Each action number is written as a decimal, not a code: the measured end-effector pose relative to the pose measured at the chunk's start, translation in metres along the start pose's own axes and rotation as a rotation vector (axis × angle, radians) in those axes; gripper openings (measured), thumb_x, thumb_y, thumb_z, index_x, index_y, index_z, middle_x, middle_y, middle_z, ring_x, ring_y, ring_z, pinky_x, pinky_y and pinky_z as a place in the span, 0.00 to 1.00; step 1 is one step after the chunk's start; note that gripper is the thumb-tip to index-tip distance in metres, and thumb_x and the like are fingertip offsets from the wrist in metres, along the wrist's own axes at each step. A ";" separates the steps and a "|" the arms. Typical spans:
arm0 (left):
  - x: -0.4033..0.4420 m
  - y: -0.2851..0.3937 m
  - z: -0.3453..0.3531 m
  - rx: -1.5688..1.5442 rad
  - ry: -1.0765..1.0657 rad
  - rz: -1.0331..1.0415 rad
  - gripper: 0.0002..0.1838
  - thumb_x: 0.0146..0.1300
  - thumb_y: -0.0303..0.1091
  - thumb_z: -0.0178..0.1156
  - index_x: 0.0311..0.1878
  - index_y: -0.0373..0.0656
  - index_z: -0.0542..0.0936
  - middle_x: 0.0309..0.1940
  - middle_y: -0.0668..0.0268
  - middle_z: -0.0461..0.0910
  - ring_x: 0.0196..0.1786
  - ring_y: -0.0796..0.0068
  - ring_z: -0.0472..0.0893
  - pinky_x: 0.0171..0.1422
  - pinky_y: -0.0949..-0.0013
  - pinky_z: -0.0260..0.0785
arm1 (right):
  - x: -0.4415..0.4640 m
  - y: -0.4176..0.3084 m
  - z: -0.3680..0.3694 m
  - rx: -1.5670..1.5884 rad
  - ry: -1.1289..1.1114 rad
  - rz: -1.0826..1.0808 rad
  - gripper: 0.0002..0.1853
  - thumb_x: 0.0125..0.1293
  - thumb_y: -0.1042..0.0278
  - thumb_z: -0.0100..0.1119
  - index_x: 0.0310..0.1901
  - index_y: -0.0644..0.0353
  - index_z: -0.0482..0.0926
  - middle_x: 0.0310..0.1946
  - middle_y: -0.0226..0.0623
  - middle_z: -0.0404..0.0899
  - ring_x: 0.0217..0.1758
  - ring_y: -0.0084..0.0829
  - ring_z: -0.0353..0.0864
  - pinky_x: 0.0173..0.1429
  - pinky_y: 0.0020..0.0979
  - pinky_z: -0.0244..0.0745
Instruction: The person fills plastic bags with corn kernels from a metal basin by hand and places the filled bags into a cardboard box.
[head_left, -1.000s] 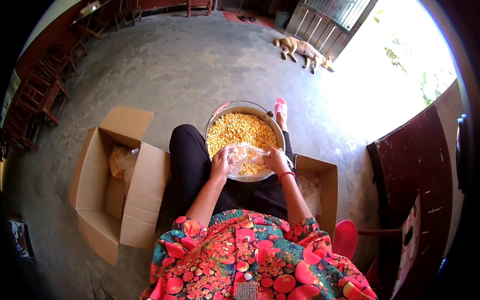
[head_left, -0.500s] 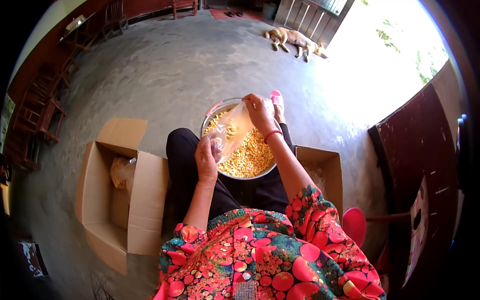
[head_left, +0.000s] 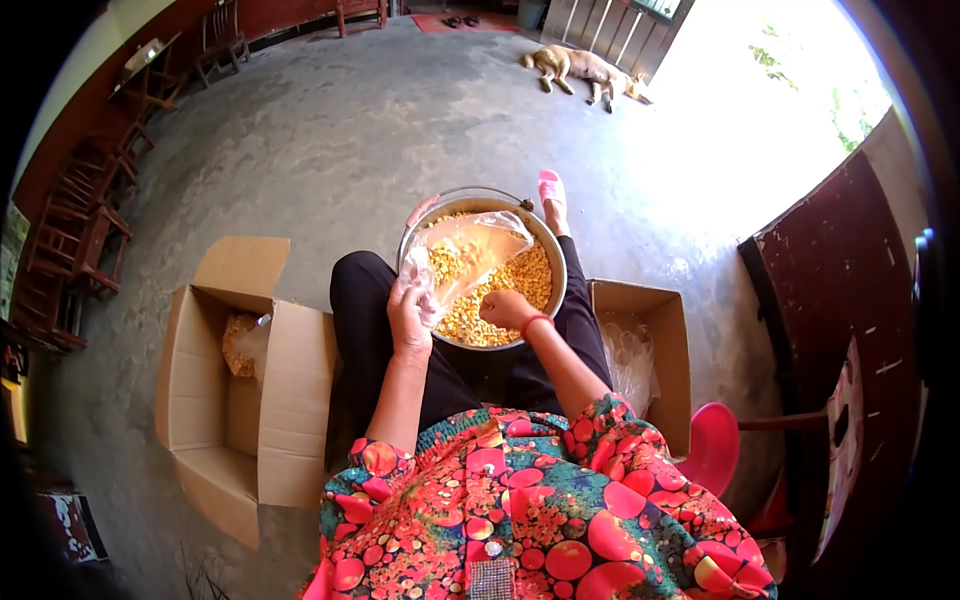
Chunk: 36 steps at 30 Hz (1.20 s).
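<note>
A metal bucket [head_left: 559, 270] with a wire handle stands between my knees, holding yellow corn kernels [head_left: 530, 275]. My left hand [head_left: 408, 320] is closed on the edge of a clear plastic bag [head_left: 485, 238] at the bucket's near left side. The bag lies spread over the kernels, its far end reaching toward the back rim. Low in the bucket, my right hand [head_left: 508, 310] rests on the corn with its fingers curled under. Whatever those fingers hold is hidden.
An open cardboard box [head_left: 212, 400] on my left contains a filled bag [head_left: 240, 345] of yellowish pieces. Another box [head_left: 672, 350] on my right holds clear plastic bags [head_left: 628, 365]. A pink seat [head_left: 712, 450] is behind it. A dog [head_left: 585, 70] lies on the floor ahead.
My right hand has let go of the bag's upper edge and moved down into the corn. The bag has sunk onto the kernels, while my left hand keeps hold of it.
</note>
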<state>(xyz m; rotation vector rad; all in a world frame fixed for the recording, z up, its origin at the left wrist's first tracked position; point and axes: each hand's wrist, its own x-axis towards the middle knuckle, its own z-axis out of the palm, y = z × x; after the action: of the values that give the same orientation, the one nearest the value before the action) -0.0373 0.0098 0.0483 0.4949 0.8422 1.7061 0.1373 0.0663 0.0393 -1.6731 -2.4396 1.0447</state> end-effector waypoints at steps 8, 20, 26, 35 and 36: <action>-0.010 -0.007 0.016 0.143 0.129 0.004 0.06 0.52 0.32 0.56 0.33 0.42 0.75 0.20 0.78 0.69 0.23 0.90 0.66 0.25 0.86 0.57 | -0.007 -0.010 0.051 -0.049 0.244 0.098 0.20 0.50 0.58 0.48 0.43 0.59 0.67 0.41 0.51 0.68 0.43 0.49 0.70 0.46 0.40 0.67; -0.013 -0.010 0.009 0.258 0.018 -0.118 0.11 0.58 0.38 0.48 0.33 0.40 0.74 0.15 0.74 0.66 0.16 0.88 0.63 0.18 0.84 0.56 | 0.004 0.025 0.038 0.747 -0.107 0.216 0.12 0.53 0.59 0.51 0.31 0.60 0.71 0.20 0.38 0.72 0.27 0.26 0.74 0.28 0.28 0.71; -0.013 -0.011 0.011 0.277 0.031 -0.116 0.11 0.59 0.38 0.47 0.33 0.40 0.74 0.16 0.73 0.67 0.16 0.88 0.63 0.18 0.85 0.56 | -0.003 0.035 0.023 1.704 -0.101 0.306 0.09 0.54 0.64 0.49 0.34 0.60 0.70 0.27 0.34 0.70 0.29 0.30 0.74 0.37 0.29 0.73; -0.010 -0.017 0.008 0.290 0.036 -0.126 0.11 0.59 0.36 0.47 0.32 0.40 0.74 0.16 0.73 0.67 0.15 0.87 0.64 0.18 0.84 0.56 | -0.003 0.026 0.022 1.809 0.141 0.207 0.07 0.55 0.71 0.45 0.33 0.66 0.69 0.29 0.38 0.70 0.32 0.31 0.73 0.38 0.30 0.74; -0.010 -0.018 0.009 0.284 0.040 -0.147 0.11 0.59 0.36 0.47 0.32 0.39 0.74 0.15 0.73 0.67 0.15 0.87 0.63 0.18 0.84 0.55 | -0.002 0.017 0.015 1.839 0.160 0.156 0.07 0.55 0.72 0.45 0.33 0.67 0.69 0.29 0.39 0.71 0.32 0.31 0.73 0.39 0.30 0.74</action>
<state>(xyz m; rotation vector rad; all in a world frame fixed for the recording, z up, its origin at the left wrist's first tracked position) -0.0169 0.0053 0.0417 0.5767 1.1303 1.4735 0.1468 0.0608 0.0196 -0.9712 -0.4116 1.9248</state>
